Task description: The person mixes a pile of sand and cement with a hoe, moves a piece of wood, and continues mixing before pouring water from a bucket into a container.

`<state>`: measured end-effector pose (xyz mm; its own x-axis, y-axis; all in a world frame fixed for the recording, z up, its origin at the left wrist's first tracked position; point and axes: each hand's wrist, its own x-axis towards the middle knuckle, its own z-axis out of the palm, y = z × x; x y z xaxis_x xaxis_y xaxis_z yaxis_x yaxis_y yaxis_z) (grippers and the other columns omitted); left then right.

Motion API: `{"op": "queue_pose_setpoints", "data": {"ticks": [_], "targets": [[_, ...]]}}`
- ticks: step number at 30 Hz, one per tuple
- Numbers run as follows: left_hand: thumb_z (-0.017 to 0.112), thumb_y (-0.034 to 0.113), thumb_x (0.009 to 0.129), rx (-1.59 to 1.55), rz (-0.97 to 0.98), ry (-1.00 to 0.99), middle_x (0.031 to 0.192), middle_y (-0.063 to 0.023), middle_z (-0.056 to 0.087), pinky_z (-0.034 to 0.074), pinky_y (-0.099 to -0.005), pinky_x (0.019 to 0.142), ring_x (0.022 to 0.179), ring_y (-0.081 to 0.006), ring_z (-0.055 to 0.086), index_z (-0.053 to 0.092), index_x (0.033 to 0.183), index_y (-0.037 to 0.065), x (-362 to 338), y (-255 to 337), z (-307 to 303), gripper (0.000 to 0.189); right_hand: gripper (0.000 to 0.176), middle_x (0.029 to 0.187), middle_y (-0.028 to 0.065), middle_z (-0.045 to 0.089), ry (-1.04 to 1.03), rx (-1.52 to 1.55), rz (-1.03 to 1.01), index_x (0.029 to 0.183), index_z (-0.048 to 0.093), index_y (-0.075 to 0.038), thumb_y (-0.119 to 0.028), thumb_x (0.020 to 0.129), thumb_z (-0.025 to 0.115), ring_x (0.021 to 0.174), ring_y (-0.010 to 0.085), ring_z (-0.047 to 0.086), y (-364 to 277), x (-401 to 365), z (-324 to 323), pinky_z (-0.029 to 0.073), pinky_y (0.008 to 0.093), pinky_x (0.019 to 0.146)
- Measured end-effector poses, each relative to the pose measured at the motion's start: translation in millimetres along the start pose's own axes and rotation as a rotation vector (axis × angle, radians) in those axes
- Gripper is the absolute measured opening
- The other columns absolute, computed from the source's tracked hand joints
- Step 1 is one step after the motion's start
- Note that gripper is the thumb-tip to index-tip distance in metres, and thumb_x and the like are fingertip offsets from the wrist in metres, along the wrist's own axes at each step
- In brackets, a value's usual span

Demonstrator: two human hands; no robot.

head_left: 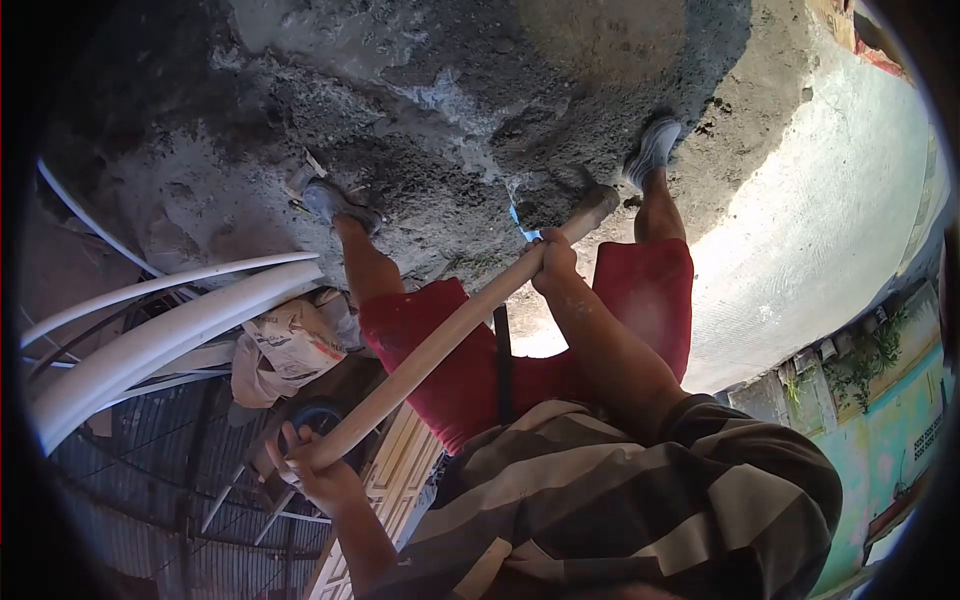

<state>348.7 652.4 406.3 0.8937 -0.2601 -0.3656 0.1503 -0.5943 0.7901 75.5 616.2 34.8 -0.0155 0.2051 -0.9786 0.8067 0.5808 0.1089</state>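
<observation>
A long pale wooden pole [430, 355] slants across my body, from the lower left up to the ground between my feet. Its far end is thicker and darker, close to the soil by one shoe. My right hand [555, 262] is wrapped round the pole near that far end. At the near end, my left hand [325, 480] holds the pole against the palm, with some fingers sticking out loosely. A small bright blue scrap [521, 222] shows just beyond my right hand; what it is cannot be made out.
Rough grey soil [450, 130] lies under my feet. Curved white pipes [170, 335] and a pale sack [290, 345] are at the left. Beside my left arm are a pale panelled board [400, 460] and corrugated sheeting [130, 500]. Sunlit pale ground [800, 250] curves along the right.
</observation>
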Motion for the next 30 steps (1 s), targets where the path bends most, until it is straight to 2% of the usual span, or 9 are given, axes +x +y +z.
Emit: {"op": "queue_pose_setpoints", "data": {"ticks": [2,4,6,14,20,21,23,28,30], "targets": [[0.069,0.041,0.081,-0.139,-0.079,0.138,0.116,-0.0128,0.053,0.041,-0.0402,0.097,0.096,-0.021,0.057,0.047,0.122,0.008,10.5,-18.9,36.5,0.057,0.022,0.084,0.012,0.05,0.057,-0.008,0.023,0.098,0.046,-0.001,-0.009,0.081,0.057,0.071,0.027,0.056,22.7,42.0,-14.5,0.051,0.04,0.063],[0.067,0.034,0.083,-0.57,-0.229,-0.223,0.096,-0.0041,0.057,0.042,-0.0408,0.093,0.092,-0.0169,0.055,0.054,0.101,0.009,35.8,-43.1,41.7,0.034,0.028,0.09,0.0145,0.051,0.184,-0.063,0.045,0.104,0.047,0.002,-0.009,0.081,0.058,0.075,0.029,0.059,43.1,69.8,-14.7,0.053,0.0411,0.067],[0.065,0.027,0.083,-0.491,-0.21,-0.204,0.079,0.0017,0.051,0.042,-0.04,0.087,0.082,-0.0148,0.052,0.051,0.084,0.012,63.9,-46.2,86.5,0.021,0.027,0.087,0.0147,0.052,0.176,-0.04,0.042,0.104,0.047,0.002,-0.008,0.081,0.058,0.073,0.0283,0.059,56.5,105.4,4.6,0.053,0.0413,0.066],[0.061,0.012,0.079,-0.568,-0.126,-0.344,0.078,-0.004,0.046,0.039,-0.0404,0.085,0.074,-0.0182,0.047,0.047,0.082,0.006,186.3,47.8,198.6,0.016,0.023,0.089,0.0128,0.054,0.169,0.096,0.053,0.106,0.046,-0.001,-0.007,0.086,0.054,0.077,0.027,0.059,36.4,73.6,180.6,0.055,0.0411,0.072],[0.052,0.011,0.085,-0.658,0.491,-0.526,0.076,-0.0056,0.042,0.04,-0.0381,0.075,0.073,-0.0185,0.046,0.042,0.088,0.002,202.8,171.7,105.9,0.014,0.017,0.085,0.0104,0.056,-0.336,0.137,-0.01,0.101,0.047,-0.003,-0.012,0.09,0.055,0.081,0.0243,0.061,33.1,-82.1,242.1,0.055,0.038,0.073],[0.052,0.011,0.085,-0.651,0.483,-0.52,0.076,-0.0056,0.042,0.04,-0.0381,0.075,0.073,-0.0185,0.046,0.042,0.088,0.002,208.9,184.4,99.3,0.014,0.016,0.086,0.0098,0.056,-0.474,0.134,-0.019,0.1,0.047,-0.003,-0.013,0.09,0.056,0.082,0.0237,0.062,37.4,-103.3,239.3,0.055,0.0371,0.072],[0.049,0.015,0.091,-0.464,0.487,-0.136,0.077,-0.0055,0.041,0.041,-0.0342,0.07,0.071,-0.0166,0.045,0.042,0.091,0.002,206.6,208.0,88.5,0.014,0.016,0.086,0.0093,0.056,-0.465,0.086,-0.032,0.099,0.047,-0.003,-0.013,0.09,0.056,0.082,0.0237,0.062,39.3,-120.4,238.5,0.056,0.0365,0.072],[0.053,0.026,0.094,-0.505,0.347,-0.113,0.083,-0.005,0.045,0.043,-0.0314,0.076,0.075,-0.0145,0.047,0.043,0.096,0.003,164.4,167.6,131.6,0.025,0.016,0.084,0.0088,0.057,-0.377,-0.015,-0.022,0.101,0.047,-0.006,-0.018,0.092,0.053,0.08,0.0219,0.062,28.5,-100.5,187.0,0.056,0.0371,0.071],[0.056,0.033,0.092,-0.669,0.266,-0.327,0.086,-0.0031,0.046,0.043,-0.0308,0.076,0.075,-0.0124,0.047,0.046,0.099,0.005,146.5,119.7,145.3,0.031,0.021,0.089,0.01,0.056,-0.266,-0.018,0.014,0.106,0.047,-0.006,-0.018,0.091,0.054,0.083,0.0234,0.061,28.9,-60.3,127.7,0.055,0.0398,0.074]]}}
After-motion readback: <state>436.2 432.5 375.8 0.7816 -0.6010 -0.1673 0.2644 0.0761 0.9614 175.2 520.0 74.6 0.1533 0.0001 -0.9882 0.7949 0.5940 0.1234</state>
